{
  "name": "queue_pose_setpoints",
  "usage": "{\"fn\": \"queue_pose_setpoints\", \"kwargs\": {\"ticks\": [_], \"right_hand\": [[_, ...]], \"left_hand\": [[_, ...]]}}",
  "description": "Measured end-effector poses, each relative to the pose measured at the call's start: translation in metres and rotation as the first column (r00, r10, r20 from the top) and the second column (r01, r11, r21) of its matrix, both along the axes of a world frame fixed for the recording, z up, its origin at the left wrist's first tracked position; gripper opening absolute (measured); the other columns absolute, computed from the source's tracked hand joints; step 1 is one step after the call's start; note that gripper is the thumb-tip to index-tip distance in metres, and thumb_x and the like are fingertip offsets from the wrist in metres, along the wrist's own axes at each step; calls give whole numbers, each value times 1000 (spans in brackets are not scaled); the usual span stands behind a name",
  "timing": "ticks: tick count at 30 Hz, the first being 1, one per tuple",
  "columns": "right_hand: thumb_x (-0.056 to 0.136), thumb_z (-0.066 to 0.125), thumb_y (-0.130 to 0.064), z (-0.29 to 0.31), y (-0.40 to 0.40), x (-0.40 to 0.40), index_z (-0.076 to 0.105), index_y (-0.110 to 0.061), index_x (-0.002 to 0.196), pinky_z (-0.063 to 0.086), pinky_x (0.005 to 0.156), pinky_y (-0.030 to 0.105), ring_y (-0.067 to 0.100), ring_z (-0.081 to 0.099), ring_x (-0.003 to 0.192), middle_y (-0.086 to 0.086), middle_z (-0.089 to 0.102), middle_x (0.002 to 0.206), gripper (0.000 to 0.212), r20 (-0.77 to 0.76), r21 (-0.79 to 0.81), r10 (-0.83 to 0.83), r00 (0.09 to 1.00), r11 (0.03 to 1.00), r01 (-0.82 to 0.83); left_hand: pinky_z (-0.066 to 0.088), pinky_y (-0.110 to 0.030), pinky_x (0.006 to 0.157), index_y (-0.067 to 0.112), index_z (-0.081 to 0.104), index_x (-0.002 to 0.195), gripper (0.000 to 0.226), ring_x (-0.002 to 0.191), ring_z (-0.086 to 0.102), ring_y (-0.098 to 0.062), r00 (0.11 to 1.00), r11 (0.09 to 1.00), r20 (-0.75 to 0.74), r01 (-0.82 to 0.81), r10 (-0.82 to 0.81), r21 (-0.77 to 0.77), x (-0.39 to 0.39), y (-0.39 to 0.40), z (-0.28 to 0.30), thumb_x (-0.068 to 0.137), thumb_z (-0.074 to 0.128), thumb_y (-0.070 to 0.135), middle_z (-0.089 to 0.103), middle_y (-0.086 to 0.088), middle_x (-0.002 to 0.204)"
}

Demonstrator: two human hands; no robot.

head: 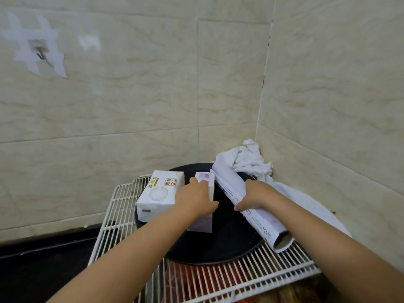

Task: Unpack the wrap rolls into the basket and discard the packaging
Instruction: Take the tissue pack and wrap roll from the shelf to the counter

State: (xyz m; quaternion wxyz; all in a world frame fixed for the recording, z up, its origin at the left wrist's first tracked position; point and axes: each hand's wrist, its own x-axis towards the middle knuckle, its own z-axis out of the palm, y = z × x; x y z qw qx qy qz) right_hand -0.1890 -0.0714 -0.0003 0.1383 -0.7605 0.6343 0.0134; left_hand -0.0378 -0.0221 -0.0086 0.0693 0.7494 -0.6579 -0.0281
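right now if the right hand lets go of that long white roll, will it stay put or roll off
The long white roll is a cylinder with an open tube end, lying partly on the round black tray and partly on the wire rack, so it could well roll once the right hand lifts. Its hollow core suggests it is fairly light and stiff. The loose printed wrapper may slip.

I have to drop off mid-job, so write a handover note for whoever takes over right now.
Left hand: gripping the lilac wrap box, standing on the black round tray.
Right hand: gripping the wrap roll, angled across the tray onto the white wire rack.
Done: roll appears out of its box.
Left: put the roll away, discard the box. No basket clearly in view.
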Motion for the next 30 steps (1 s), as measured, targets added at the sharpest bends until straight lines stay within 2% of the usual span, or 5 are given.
{"fn": "queue_pose_setpoints", "kwargs": {"ticks": [7, 12, 17, 20, 30], "right_hand": [[65, 69, -28, -4, -2, 9, 41, -12, 94, 36, 47, 23, 12, 47, 59, -3, 45, 68, 43, 20, 3, -47, 999, 999, 47], [64, 69, -27, 1, 8, 4, 40, -12, 90, 33, 46, 24, 11, 44, 58, -2, 44, 69, 41, 134, 14, -56, 989, 998, 55], [66, 70, -28, 16, 16, 2, 40, -14, 91, 32, 46, 23, 8, 41, 59, -5, 40, 68, 41, 254, -49, -42, 966, 997, 56], [67, 70, -29, 30, 19, 6, 37, -15, 92, 30, 46, 24, 6, 39, 60, -6, 38, 69, 43, 309, -86, 5, 951, 996, 22], [64, 70, -30, 61, 58, 96, 44, -17, 95, 32, 48, 23, 24, 52, 77, 1, 51, 84, 42, 477, -167, 368, 798, 930, -328]], "left_hand": [[42, -39, 91, 6, 49, 120, 48, 116, 47, -33, 996, 983, 6, -91, 93, -159, 17, 1, 9, 92, 40, 44, 49, -15, 126], [39, -46, 105, 17, 31, 138, 73, 128, 38, -39, 962, 958, -37, -264, 269, 110, 70, 5, 7, 79, 57, 50, 35, -18, 142], [41, -44, 103, 22, 29, 137, 84, 125, 42, -38, 912, 927, -174, -353, 371, 128, 77, 6, 3, 67, 65, 53, 43, -19, 137], [38, -43, 103, 20, 27, 137, 86, 126, 40, -37, 890, 914, -212, -401, 405, 59, 75, 13, 0, 67, 66, 50, 44, -19, 136], [38, -40, 91, 23, 24, 139, 88, 114, 40, -31, 885, 830, -43, -451, 464, -327, 123, 108, 25, 68, 66, 55, 45, -14, 122]]}}
